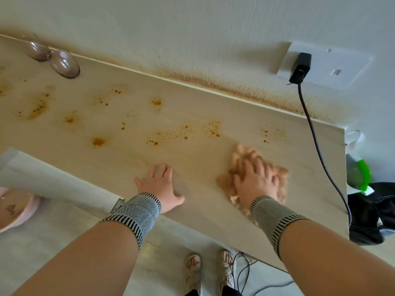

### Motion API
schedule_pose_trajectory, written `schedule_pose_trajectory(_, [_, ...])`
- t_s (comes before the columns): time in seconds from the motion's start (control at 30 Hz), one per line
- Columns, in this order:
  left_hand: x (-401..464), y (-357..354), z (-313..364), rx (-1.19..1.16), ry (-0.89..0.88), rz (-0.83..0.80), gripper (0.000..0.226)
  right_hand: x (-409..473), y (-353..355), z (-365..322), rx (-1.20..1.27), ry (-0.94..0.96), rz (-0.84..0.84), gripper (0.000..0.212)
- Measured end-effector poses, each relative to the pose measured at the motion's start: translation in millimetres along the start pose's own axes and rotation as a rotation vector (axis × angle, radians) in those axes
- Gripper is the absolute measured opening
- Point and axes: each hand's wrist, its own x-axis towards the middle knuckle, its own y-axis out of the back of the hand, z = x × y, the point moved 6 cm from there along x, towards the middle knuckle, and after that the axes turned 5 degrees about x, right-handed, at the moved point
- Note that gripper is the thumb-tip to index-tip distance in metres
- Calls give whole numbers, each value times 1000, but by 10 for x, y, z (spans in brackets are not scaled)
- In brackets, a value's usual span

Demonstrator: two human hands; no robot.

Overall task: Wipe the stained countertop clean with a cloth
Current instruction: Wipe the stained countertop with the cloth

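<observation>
at the far left edge, a pale pink basin [12, 210] with a small patch of drain holes is sitting below desk level, partly hidden under a light grey panel [49, 178] that is slanting across the near left corner. up at the back left, two clear glass bowls [54, 58] are lying upside down, touching each other, close against the wall. the pale wood-grain desk [192, 107] is running across the view, and orange-brown stains [183, 132] are spotting it in scattered patches from the left end to past the middle, all lying farther back than the hands. a brownish smear [224, 86] is also showing on the wall just above the desk's back edge.

near the front edge, the left hand [159, 185] is resting flat on the bare desk, fingers straight and spread, thumb out to the side, holding nothing. a striped grey wrist band [136, 212] is wrapping that wrist. just to its right, and apart from it, the right hand [256, 180] is pressing down on a crumpled tan cloth [241, 153], fingers stretched over the fabric rather than curled round it; both are looking blurred. the cloth is lying on the right part of the desk, nearer than the stains.

on the wall at the right, a black plug [300, 67] is sitting in a white socket plate [333, 67], and its dark cable [320, 154] is trailing down across the desk's right end. beyond that end, a white and green object [359, 171] and a black bag [372, 214] are sitting lower down. below the desk's front edge, two sandalled feet [193, 265] are standing on the pale floor.
</observation>
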Motion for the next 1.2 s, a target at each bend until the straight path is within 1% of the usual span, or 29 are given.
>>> schedule_pose_trajectory(0.03, [-1, 5, -1, -3, 0, -1, 102, 6, 14, 105, 20, -128, 3, 63])
schedule_pose_trajectory(0.07, [-5, 15, 3, -6, -1, -3, 102, 13, 1, 120, 34, -212, -8, 66])
schedule_pose_trajectory(0.1, [-3, 15, 5, -9, -3, -9, 102, 11, -21, 56, 38, -247, -22, 66])
schedule_pose_trajectory(0.13, [0, 15, 10, -13, -3, -11, 101, 7, -40, -72, 37, -228, -38, 65])
schedule_pose_trajectory(0.17, [4, 9, 10, -16, -1, -10, 101, -3, -69, -246, 33, -148, -57, 63])
schedule_pose_trajectory(0.2, [7, 6, 10, -20, 0, -7, 101, -29, -108, -465, 26, -18, -81, 62])
schedule_pose_trajectory(0.3, [26, -7, 5, -43, 8, -5, 101, -260, -316, -1073, -69, 429, -220, 65])
schedule_pose_trajectory(0.37, [28, -9, 5, -34, 9, -6, 100, -376, -384, -1208, -177, 589, -302, 64])
schedule_pose_trajectory(0.4, [25, -6, 6, -36, 6, -3, 99, -359, -351, -1161, -190, 606, -299, 60])
schedule_pose_trajectory(0.43, [25, -6, 5, -43, 1, 1, 99, -316, -288, -1043, -173, 571, -273, 56])
schedule_pose_trajectory(0.47, [24, -9, 2, -50, -3, 4, 100, -249, -214, -863, -136, 486, -226, 54])
schedule_pose_trajectory(0.5, [25, -17, 1, -51, -7, 3, 100, -179, -134, -631, -96, 357, -156, 55])
schedule_pose_trajectory(0.57, [21, -19, 1, -41, -10, -1, 100, -91, -16, -158, -42, 35, -36, 62])
schedule_pose_trajectory(0.6, [22, -17, 3, -34, -10, -6, 101, -84, 10, -1, -14, -113, -16, 66])
schedule_pose_trajectory(0.63, [24, -18, -1, -29, -10, -9, 102, -74, -2, 67, 10, -220, -21, 69])
schedule_pose_trajectory(0.67, [29, -18, -5, -26, -10, -12, 102, -65, -19, 50, 23, -279, -34, 69])
schedule_pose_trajectory(0.7, [32, -25, -8, -25, -9, -13, 102, -63, -37, -29, 31, -286, -43, 67])
schedule_pose_trajectory(0.73, [34, -29, -11, -25, -9, -12, 102, -65, -52, -175, 37, -228, -53, 64])
schedule_pose_trajectory(0.77, [33, -28, -11, -26, -9, -9, 102, -80, -83, -369, 37, -107, -69, 60])
schedule_pose_trajectory(0.83, [33, -24, -5, -31, -11, -2, 102, -210, -201, -798, -13, 218, -137, 59])
schedule_pose_trajectory(0.87, [31, -18, -4, -34, -10, 2, 102, -301, -268, -950, -54, 346, -191, 60])
schedule_pose_trajectory(0.9, [27, -10, -6, -37, -7, 5, 102, -361, -317, -1031, -96, 428, -241, 60])
schedule_pose_trajectory(0.93, [23, 1, -6, -39, -4, 7, 103, -372, -327, -1034, -122, 466, -269, 61])
schedule_pose_trajectory(0.97, [15, 8, -8, -41, 2, 7, 103, -340, -317, -969, -126, 461, -272, 62])
schedule_pose_trajectory(1.0, [11, 19, -2, -38, 6, 8, 102, -294, -280, -841, -109, 413, -251, 64])
schedule_pose_trajectory(1.07, [11, 38, 16, -32, 19, 15, 102, -185, -175, -430, -50, 206, -167, 70])
schedule_pose_trajectory(1.13, [23, 68, 68, -34, 16, 27, 101, -148, -59, 51, 13, -89, -58, 74])
schedule_pose_trajectory(1.2, [46, 105, 148, -41, -6, 47, 99, -203, 16, 415, 101, -389, 13, 75])
